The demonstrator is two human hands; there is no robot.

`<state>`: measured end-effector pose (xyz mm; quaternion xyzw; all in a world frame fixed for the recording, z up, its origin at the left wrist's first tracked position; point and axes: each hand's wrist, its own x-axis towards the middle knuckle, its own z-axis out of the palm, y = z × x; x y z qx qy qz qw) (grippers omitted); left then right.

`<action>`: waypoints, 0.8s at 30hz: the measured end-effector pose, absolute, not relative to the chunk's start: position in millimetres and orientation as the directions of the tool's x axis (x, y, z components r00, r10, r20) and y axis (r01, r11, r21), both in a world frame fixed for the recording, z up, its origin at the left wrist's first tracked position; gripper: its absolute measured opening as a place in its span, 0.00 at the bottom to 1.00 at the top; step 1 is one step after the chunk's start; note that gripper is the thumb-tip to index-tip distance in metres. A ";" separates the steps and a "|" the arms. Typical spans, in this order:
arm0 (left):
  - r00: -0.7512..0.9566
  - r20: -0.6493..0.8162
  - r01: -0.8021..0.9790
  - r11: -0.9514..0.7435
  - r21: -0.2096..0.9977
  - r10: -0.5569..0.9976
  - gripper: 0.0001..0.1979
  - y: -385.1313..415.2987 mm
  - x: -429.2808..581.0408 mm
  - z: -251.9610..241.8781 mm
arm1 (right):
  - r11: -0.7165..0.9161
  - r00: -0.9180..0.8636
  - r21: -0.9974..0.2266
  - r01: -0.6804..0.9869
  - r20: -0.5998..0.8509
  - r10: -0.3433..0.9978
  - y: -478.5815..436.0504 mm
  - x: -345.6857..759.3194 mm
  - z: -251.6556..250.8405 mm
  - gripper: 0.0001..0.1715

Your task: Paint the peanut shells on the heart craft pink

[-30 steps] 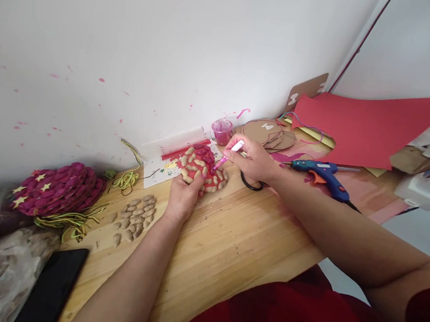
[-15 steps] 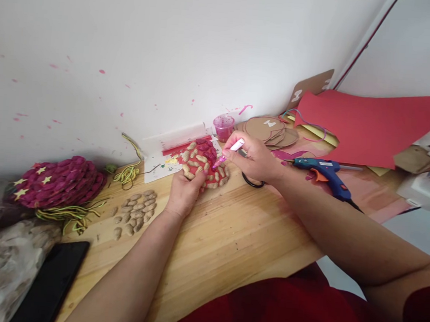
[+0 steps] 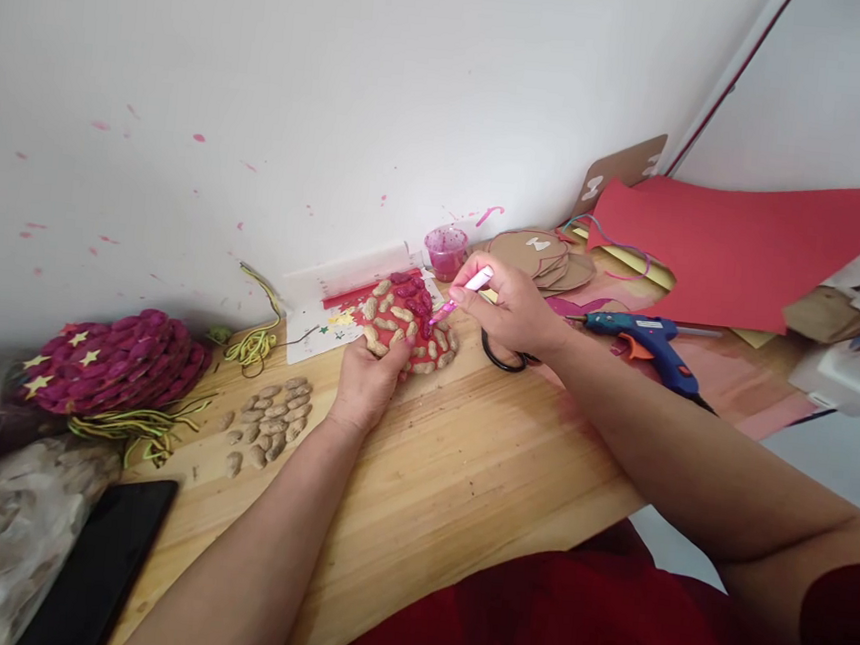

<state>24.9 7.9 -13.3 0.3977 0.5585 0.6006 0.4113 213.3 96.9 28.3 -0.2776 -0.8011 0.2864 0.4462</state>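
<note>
My left hand [image 3: 365, 385] grips the near edge of a red disc [image 3: 392, 338] covered with whole peanuts, its thumb on top. Some peanuts [image 3: 412, 291] toward the disc's far side are coated in magenta paint, and the others keep their natural tan. In my right hand [image 3: 513, 308], closed in a pinch, is a white-handled paintbrush [image 3: 481, 278]. Its pink-stained end slants down to the painted peanuts near the disc's middle. A clear cup of pink paint [image 3: 445, 256] stands just behind, by the wall.
Loose peanuts [image 3: 271, 419] lie left of my left hand. Beyond them are stacked magenta peanut discs [image 3: 125, 361], yarn [image 3: 251, 347] and a black phone [image 3: 104, 560]. To the right are cardboard discs [image 3: 526, 254], black-handled scissors [image 3: 503, 361], a blue glue gun [image 3: 654, 344] and red sheet [image 3: 737, 254].
The brush end has shifted slightly up and away from my left thumb across the painted peanuts. My left hand keeps its hold on the disc. The whole view has shifted a little.
</note>
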 end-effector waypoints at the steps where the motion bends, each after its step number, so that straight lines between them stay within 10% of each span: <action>1: -0.344 0.020 -0.055 -0.041 0.998 0.939 0.19 8.0 24.8 -13.7 | 0.675 -0.452 -0.715 0.185 0.548 0.704 96.9 213.4 28.3 0.13; 24: -0.307 -0.150 -0.335 0.041 0.941 0.940 0.24 8.3 23.3 2.7 | 0.461 -0.466 -0.884 -0.070 0.438 0.769 102.8 212.8 32.0 0.25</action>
